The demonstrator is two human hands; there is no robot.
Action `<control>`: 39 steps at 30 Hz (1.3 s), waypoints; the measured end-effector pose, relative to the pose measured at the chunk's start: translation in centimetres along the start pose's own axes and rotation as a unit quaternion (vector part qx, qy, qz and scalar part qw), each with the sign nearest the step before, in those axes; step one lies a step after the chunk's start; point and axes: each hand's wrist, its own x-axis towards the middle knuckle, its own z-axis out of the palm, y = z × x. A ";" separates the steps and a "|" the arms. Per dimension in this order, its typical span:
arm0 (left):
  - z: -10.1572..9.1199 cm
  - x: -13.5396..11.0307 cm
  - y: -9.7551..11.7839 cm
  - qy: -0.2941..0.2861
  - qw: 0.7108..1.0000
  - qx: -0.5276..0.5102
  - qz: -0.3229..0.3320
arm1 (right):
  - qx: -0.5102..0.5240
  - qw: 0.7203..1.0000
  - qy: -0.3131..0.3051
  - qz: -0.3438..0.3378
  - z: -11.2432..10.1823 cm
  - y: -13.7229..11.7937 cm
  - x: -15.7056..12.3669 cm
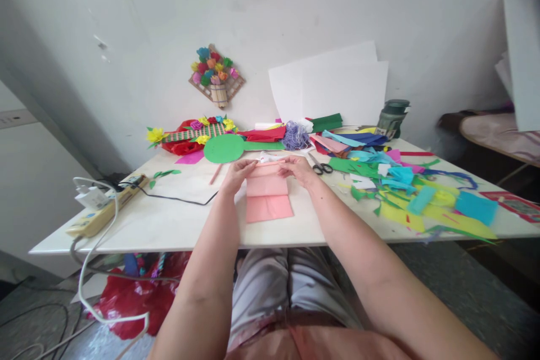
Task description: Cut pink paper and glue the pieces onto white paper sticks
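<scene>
A strip of pink crepe paper [268, 197] lies on the white table in front of me, with crease lines across it. Its far end is folded over, and both my hands pinch that folded edge. My left hand [241, 172] grips the left corner, while my right hand [298, 169] has the right corner between thumb and fingers. Just past the right hand rest dark-handled scissors [320, 166]. A thin pink paper strip [215, 174] lies left of the left hand. Beyond them is a green paper circle [223, 148].
Coloured paper scraps [422, 197] cover the table's right side. A power strip [107, 211] with a charger and cables sits at the left edge. At the back are purple yarn [296, 136], a dark green bottle [393, 118] and a flower-decorated woven strip [194, 133].
</scene>
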 end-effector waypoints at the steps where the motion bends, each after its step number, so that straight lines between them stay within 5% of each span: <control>1: 0.0 0.1 -0.1 0.003 1.000 -0.011 -0.003 | -0.001 1.000 0.002 0.003 0.1 -0.1 0.0; 22: 0.3 0.0 0.0 0.007 0.979 -0.194 -0.062 | 0.010 1.000 0.013 -0.016 0.6 -0.1 -0.2; 30: 0.3 0.1 0.5 -0.010 0.958 -0.251 -0.142 | 0.011 1.000 0.016 -0.023 0.7 0.0 -0.3; 39: 0.7 -0.3 0.2 -0.031 0.973 -0.211 -0.089 | 0.006 0.999 0.009 -0.035 0.8 0.3 -0.1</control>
